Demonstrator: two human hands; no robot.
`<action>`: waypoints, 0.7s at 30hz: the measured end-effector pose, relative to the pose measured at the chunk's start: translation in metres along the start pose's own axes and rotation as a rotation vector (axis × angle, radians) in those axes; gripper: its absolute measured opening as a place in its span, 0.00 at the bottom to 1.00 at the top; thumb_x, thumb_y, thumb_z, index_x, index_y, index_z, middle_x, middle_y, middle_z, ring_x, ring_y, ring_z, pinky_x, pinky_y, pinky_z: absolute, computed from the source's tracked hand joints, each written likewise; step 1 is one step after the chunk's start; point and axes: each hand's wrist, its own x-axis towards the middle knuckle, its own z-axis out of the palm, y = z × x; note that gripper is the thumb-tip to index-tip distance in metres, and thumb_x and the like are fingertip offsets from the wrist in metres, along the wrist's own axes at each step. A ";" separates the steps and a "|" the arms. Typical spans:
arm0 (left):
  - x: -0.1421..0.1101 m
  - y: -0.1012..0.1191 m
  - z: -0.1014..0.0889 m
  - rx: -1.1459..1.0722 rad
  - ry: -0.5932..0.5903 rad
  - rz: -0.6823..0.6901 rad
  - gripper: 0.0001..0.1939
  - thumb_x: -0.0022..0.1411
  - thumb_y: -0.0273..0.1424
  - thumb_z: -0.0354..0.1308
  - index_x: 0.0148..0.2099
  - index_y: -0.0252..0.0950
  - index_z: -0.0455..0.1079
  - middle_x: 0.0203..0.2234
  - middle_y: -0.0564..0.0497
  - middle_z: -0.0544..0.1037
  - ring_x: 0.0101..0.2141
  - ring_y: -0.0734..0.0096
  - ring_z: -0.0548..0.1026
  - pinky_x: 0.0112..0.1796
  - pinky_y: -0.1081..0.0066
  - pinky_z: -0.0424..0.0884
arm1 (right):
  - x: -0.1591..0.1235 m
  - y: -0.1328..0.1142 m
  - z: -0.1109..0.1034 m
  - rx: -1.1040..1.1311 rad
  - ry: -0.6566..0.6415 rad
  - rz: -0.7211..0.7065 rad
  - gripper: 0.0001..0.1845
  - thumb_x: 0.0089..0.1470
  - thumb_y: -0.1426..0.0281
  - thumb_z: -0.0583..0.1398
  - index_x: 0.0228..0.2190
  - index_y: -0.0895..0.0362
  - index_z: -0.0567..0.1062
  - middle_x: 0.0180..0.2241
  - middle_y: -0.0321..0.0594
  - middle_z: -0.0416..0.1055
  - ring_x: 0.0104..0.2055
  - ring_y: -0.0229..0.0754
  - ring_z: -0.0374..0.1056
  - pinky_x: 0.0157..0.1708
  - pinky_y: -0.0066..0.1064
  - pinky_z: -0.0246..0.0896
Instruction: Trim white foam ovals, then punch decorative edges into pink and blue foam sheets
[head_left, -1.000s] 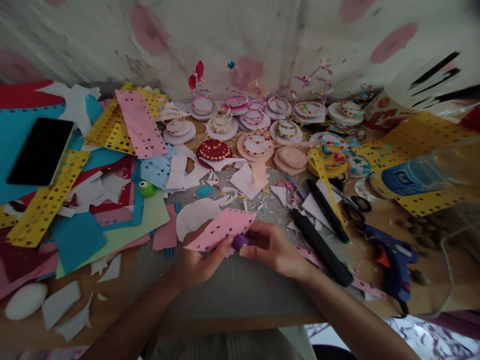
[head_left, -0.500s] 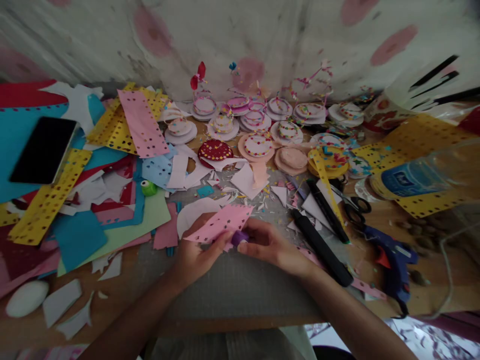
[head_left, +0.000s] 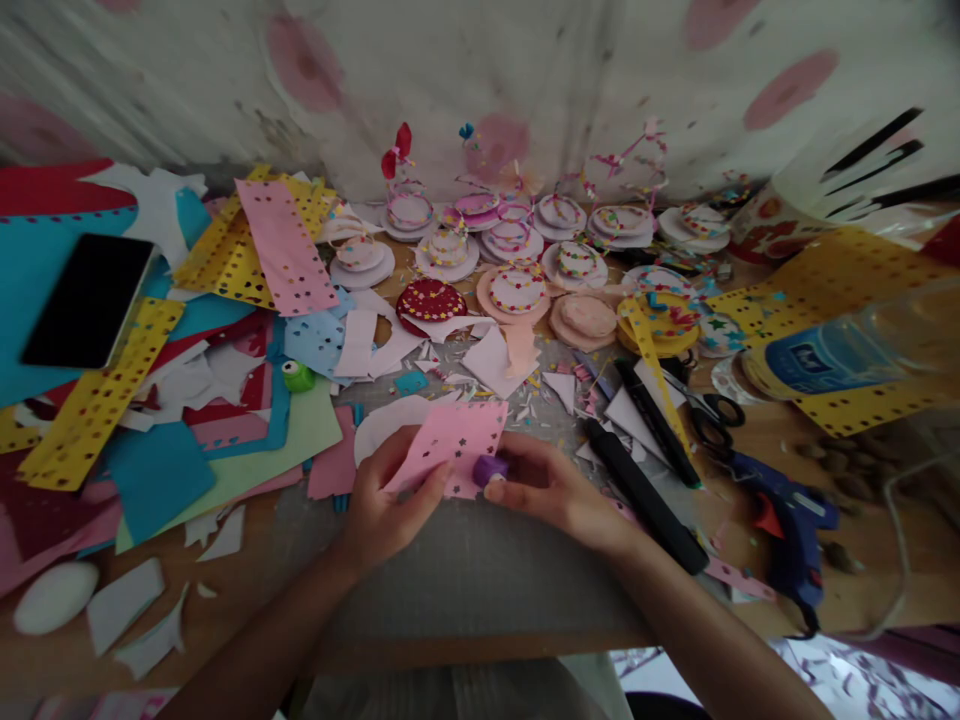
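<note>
My left hand (head_left: pixel 394 500) pinches a sheet of pink paper (head_left: pixel 457 445) between thumb and fingers. Small star- or flower-shaped holes dot the sheet. In my right hand (head_left: pixel 547 490) is a small purple paper punch (head_left: pixel 490 470), gripped by thumb and fingers at the sheet's right edge. Whether the paper sits in the punch's slot is hard to tell. Both hands are held above a grey cutting mat (head_left: pixel 450 580). A green punch (head_left: pixel 298 376) lies on the paper pile to the left.
Several small paper hats (head_left: pixel 517 290) stand at the back among paper scraps. To the right lie a black cutter (head_left: pixel 645 495), scissors (head_left: pixel 712 415), a blue glue gun (head_left: pixel 784 520) and a plastic bottle (head_left: pixel 817 355). A phone (head_left: pixel 90 300) rests on coloured paper at left.
The pink sheet has been turned more upright, showing more of its face. The purple punch has shifted slightly right along with my right hand.
</note>
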 end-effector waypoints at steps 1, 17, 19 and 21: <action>0.000 0.000 0.000 -0.007 0.005 -0.011 0.13 0.59 0.23 0.61 0.46 0.41 0.73 0.34 0.53 0.79 0.36 0.68 0.78 0.38 0.72 0.74 | 0.000 0.001 0.001 0.006 -0.008 0.010 0.17 0.49 0.68 0.68 0.42 0.55 0.75 0.37 0.36 0.72 0.40 0.39 0.67 0.43 0.30 0.61; -0.001 0.000 0.000 -0.108 -0.022 -0.049 0.12 0.62 0.23 0.59 0.46 0.42 0.70 0.21 0.60 0.73 0.20 0.80 0.72 0.25 0.80 0.70 | 0.001 -0.001 0.004 0.081 0.028 0.054 0.20 0.43 0.72 0.70 0.41 0.54 0.78 0.37 0.34 0.77 0.40 0.37 0.71 0.46 0.30 0.64; -0.001 0.000 0.000 -0.111 -0.027 -0.040 0.11 0.62 0.23 0.59 0.46 0.42 0.71 0.22 0.59 0.73 0.21 0.81 0.72 0.25 0.80 0.69 | 0.000 -0.002 0.004 0.073 0.015 0.049 0.19 0.44 0.71 0.70 0.41 0.54 0.78 0.37 0.34 0.77 0.39 0.37 0.71 0.46 0.30 0.64; -0.001 0.000 0.000 -0.112 -0.034 -0.042 0.11 0.62 0.23 0.59 0.46 0.42 0.70 0.22 0.59 0.74 0.21 0.80 0.72 0.25 0.80 0.70 | 0.000 -0.002 0.004 0.064 0.003 0.041 0.18 0.45 0.71 0.70 0.41 0.54 0.78 0.37 0.34 0.77 0.39 0.36 0.71 0.45 0.29 0.64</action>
